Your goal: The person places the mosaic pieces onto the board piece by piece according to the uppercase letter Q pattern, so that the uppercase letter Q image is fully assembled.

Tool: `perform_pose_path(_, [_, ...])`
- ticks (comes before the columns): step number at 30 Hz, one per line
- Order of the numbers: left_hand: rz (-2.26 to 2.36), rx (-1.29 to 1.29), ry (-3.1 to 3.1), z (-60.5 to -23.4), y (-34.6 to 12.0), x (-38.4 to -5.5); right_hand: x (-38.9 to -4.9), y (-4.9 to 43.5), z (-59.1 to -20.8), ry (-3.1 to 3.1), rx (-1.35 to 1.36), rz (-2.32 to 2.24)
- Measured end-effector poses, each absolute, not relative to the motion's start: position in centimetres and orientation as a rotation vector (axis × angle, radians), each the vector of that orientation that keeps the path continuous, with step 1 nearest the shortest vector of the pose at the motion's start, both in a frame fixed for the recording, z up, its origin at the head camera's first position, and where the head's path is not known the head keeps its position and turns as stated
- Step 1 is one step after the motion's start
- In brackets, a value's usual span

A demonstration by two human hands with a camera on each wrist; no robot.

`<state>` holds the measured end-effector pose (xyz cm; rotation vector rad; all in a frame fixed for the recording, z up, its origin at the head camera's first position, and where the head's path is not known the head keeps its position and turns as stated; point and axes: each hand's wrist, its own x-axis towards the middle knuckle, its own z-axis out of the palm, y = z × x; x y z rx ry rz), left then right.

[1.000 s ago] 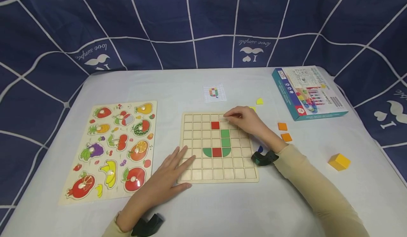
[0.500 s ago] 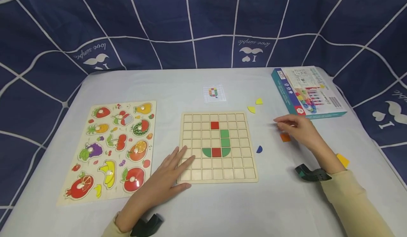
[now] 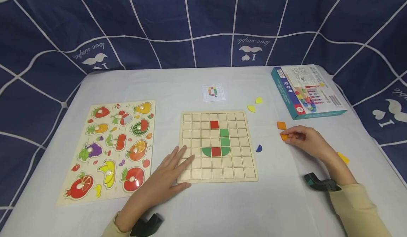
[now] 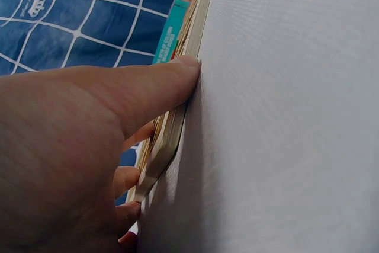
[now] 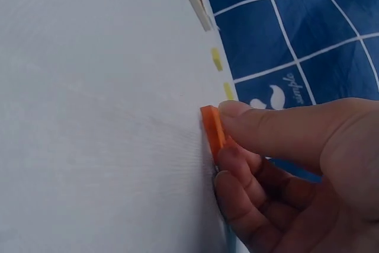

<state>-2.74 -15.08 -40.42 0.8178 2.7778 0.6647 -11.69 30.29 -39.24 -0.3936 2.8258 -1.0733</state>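
My left hand (image 3: 165, 175) lies with fingers spread at the left edge of a wooden grid board (image 3: 210, 165); in the left wrist view its thumb (image 4: 172, 78) touches the board's side. Two red square tiles (image 3: 214, 124), two green square tiles (image 3: 224, 137) and two green rounded tiles (image 3: 206, 152) sit in the grid. Right of the board, my right hand (image 3: 306, 141) pinches an orange square tile (image 5: 214, 128) between thumb and fingers, close to the white tabletop. A second orange tile (image 3: 281, 125) lies just beyond the fingertips.
Two yellow rounded tiles (image 3: 251, 108) and a blue half-round tile (image 3: 259, 148) lie beside the board. A pattern card (image 3: 213, 92) lies behind it, a box (image 3: 308, 92) at the back right. A fruit puzzle (image 3: 111, 152) is at left; my right wrist partly hides a yellow block (image 3: 343, 158).
My right hand has left the board's back edge, moved right, and come down onto the nearer orange tile, which its fingers now pinch. My left hand has stayed in place.
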Motion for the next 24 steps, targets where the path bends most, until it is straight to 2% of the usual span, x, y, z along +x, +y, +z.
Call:
perform_pose_path(15, [0.675,0.812,2.773,-40.5,-15.1,-2.7,-11.9,29.7,-40.2,2.949,-0.324,-0.994])
perform_pose_path(24, [0.679,0.806,2.777,-40.5,-15.1,-2.7,-13.5,27.0,-38.1,2.804,-0.325,-1.155])
